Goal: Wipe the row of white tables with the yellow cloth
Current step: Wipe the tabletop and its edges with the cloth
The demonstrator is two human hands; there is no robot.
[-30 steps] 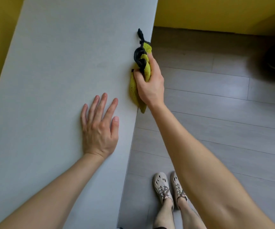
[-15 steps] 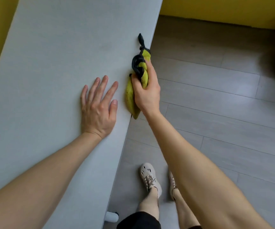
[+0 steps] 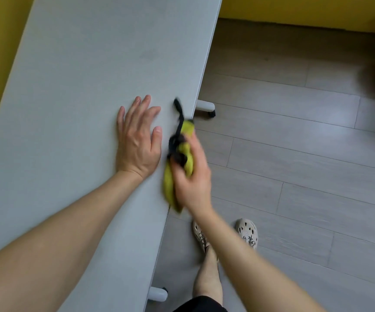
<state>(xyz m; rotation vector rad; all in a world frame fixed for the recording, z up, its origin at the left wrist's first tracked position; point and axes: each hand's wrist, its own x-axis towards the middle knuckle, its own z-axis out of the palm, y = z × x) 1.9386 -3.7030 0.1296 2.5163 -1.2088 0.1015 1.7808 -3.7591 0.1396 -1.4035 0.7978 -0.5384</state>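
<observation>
the bunched yellow cloth with a black trim strip [image 3: 169,185] lies along the right-hand edge of the long white table top [image 3: 80,86], part on the surface and part over the lip, which looks like a way to catch the border and rim in one pass. the right hand [image 3: 192,179] has its fingers curled round the middle of the roll, clamped on it, though motion blur hides the exact finger placement. the left hand [image 3: 138,140] rests palm down just beside the cloth, fingers straight and slightly spread, holding nothing; i judge it steadies the body, and perhaps the wheeled table, whose white caster foot [image 3: 205,106] shows beneath the edge. the cloth's long axis runs parallel to the table edge, its black tail pointing away from the person and its yellow end toward them, above the pale grey plank floor [image 3: 294,154].
</observation>
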